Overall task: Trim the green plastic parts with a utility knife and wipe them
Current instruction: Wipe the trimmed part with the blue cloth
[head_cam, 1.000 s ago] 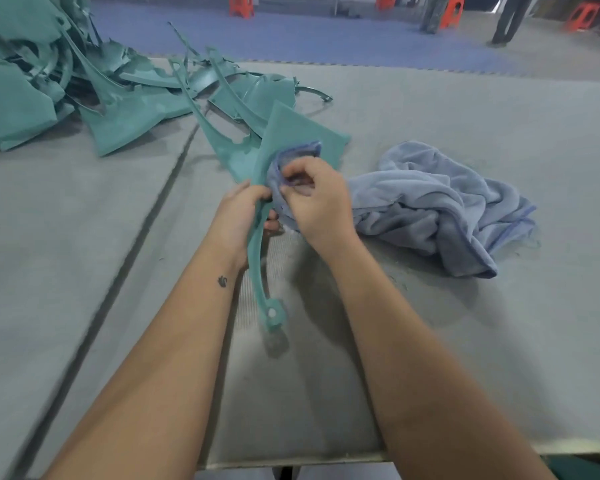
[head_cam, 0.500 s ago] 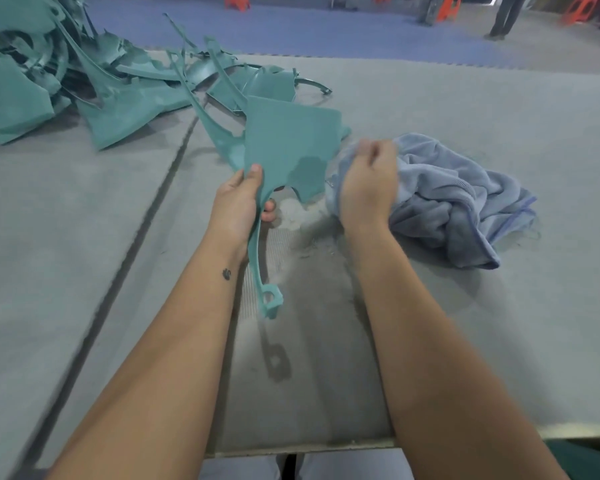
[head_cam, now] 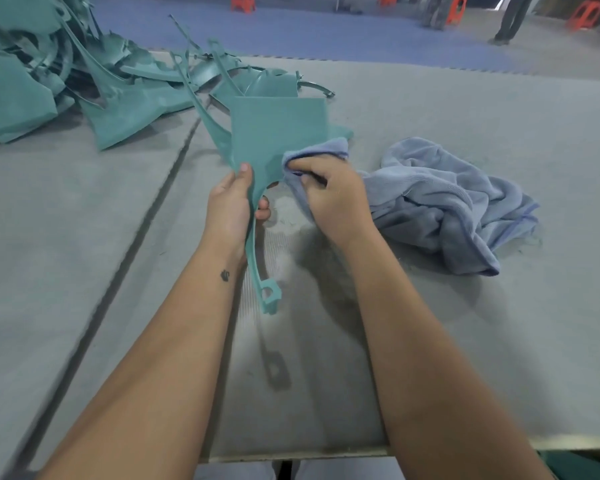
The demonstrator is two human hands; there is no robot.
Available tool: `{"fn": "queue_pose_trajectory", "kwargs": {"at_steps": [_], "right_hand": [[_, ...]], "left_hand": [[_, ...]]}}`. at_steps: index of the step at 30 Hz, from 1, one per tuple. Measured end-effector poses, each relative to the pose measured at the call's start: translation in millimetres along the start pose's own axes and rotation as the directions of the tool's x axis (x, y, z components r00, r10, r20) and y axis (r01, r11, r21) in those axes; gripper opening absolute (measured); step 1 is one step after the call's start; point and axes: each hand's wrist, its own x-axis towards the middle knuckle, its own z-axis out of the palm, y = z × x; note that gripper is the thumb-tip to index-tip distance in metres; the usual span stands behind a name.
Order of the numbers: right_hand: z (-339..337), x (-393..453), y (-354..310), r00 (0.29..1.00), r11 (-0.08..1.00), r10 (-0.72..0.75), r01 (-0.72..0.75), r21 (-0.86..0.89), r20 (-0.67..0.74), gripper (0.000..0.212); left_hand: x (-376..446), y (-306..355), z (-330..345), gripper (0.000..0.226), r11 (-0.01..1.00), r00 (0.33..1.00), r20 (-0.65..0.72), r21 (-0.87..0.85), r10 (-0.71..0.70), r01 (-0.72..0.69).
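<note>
We grip the green part [head_cam: 278, 133] at its narrow neck with our left hand [head_cam: 231, 206], holding it upright above the bench [head_cam: 84, 209] so its flat face is exposed. Our right hand [head_cam: 329, 199] clutches a fold of the cloth [head_cam: 440, 199] against the part's right edge, apparently to wipe it.

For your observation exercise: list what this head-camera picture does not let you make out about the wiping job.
- Utility knife: nowhere in the head view.
- Back face of the held green part: turned away.
- Right hand fingertips: wrapped in the blue cloth.
- Green parts pile: cut off by the left edge.
</note>
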Motion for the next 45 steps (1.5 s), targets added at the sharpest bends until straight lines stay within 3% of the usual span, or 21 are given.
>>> {"fn": "queue_pose_trajectory", "kwargs": {"at_steps": [3,5,8,10,12,14,19,21,24,26,29,31,32,33,34,36,38,41,45], "right_hand": [[-5,1,6,0.988,0.994,0.105,-0.104,0.015,-0.113,0.028],[-6,2,8,0.959,0.971,0.231,-0.216,0.103,-0.163,0.039],[-7,4,6,0.916,0.907,0.387,-0.357,0.224,-0.109,0.052],[-10,5,6,0.893,0.870,0.449,-0.438,0.229,0.001,0.043],[-16,5,7,0.895,0.867,0.428,-0.445,0.223,0.124,0.029],[-21,5,10,0.906,0.876,0.388,-0.420,0.239,0.169,0.029],[-20,5,10,0.915,0.870,0.402,-0.393,0.298,0.031,0.015],[-19,6,12,0.911,0.887,0.411,-0.394,0.239,-0.024,0.013],[-16,7,13,0.904,0.897,0.420,-0.399,0.190,-0.081,0.039],[-15,5,10,0.843,0.806,0.525,-0.447,0.389,-0.120,0.041],[-24,8,11,0.691,0.536,0.710,-0.404,0.741,-0.137,0.026],[-30,9,15,0.684,0.431,0.720,-0.308,0.848,-0.117,0.024],[-30,9,16,0.703,0.406,0.704,-0.278,0.870,-0.104,0.022],[-26,9,16,0.733,0.448,0.669,-0.263,0.854,-0.125,0.018],[-21,8,14,0.771,0.555,0.612,-0.260,0.791,-0.176,0.015],[-11,2,10,0.871,0.853,0.377,-0.195,0.484,-0.315,0.022],[-1,-2,13,0.949,0.988,0.077,-0.033,0.148,-0.307,0.028],[6,-5,14,0.960,0.989,-0.135,0.116,-0.089,-0.247,0.033],[9,-7,9,0.976,0.963,-0.205,0.187,-0.192,-0.076,0.034]], "left_hand": [[-1,0,0,0.021,1.000,0.999,0.042,-0.016,-0.010,0.011],[-2,0,0,0.021,1.000,0.998,0.070,-0.009,-0.002,0.002],[-3,2,-1,0.022,1.000,0.994,0.106,0.002,0.027,-0.027],[-4,2,-1,0.021,0.999,0.989,0.142,-0.009,0.042,-0.042],[-5,3,-2,0.022,0.998,0.983,0.174,-0.036,0.054,-0.048],[-6,3,-3,0.022,0.998,0.979,0.196,-0.050,0.058,-0.049],[-7,3,-1,0.023,1.000,0.973,0.228,-0.011,0.023,-0.021],[-7,3,-1,0.022,1.000,0.972,0.236,-0.018,0.007,-0.002],[-8,4,0,0.021,1.000,0.975,0.223,-0.024,-0.006,0.012],[-9,4,1,0.020,1.000,0.979,0.202,-0.017,0.000,0.004],[-11,5,3,0.020,1.000,0.986,0.165,-0.013,0.022,-0.020],[-12,7,3,0.019,0.999,0.991,0.130,-0.026,0.038,-0.035],[-13,8,3,0.020,0.998,0.992,0.114,-0.036,0.049,-0.045],[-13,8,4,0.020,0.997,0.993,0.100,-0.039,0.063,-0.059],[-13,8,5,0.020,0.997,0.993,0.088,-0.030,0.077,-0.075],[-14,7,7,0.020,0.995,0.992,0.075,0.003,0.099,-0.100],[-14,6,6,0.020,0.995,0.992,0.072,0.003,0.100,-0.100],[-11,6,2,0.021,0.997,0.996,0.042,-0.004,0.079,-0.079],[-10,4,0,0.023,0.994,0.998,0.034,0.086,0.060,-0.063]]}}
